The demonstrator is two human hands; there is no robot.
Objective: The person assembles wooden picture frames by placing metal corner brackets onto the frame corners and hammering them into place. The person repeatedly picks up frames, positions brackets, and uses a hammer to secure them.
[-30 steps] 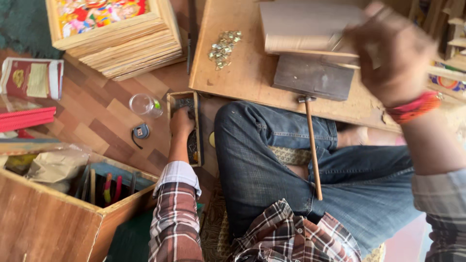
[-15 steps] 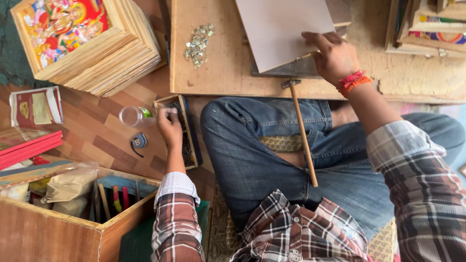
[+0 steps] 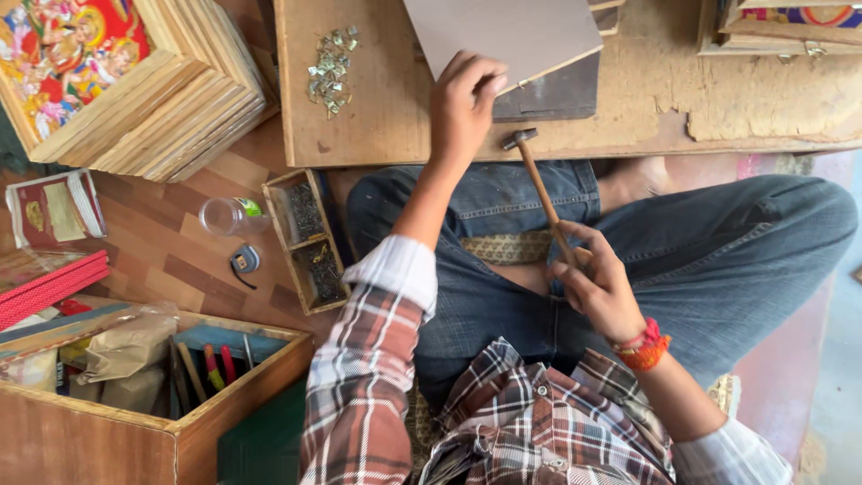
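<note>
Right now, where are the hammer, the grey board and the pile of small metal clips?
hammer [image 3: 542, 196], head view, on the middle of its wooden handle.
grey board [image 3: 503, 34], head view, on its flat face.
pile of small metal clips [image 3: 329, 68], head view, on the pile's centre.

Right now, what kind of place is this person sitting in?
Probably a small picture-framing workshop on the floor. A stack of wooden frames sits by a low work board, and the right hand holds a hammer.

A framing workshop: stacked wooden frames, hammer, low workbench.
</note>
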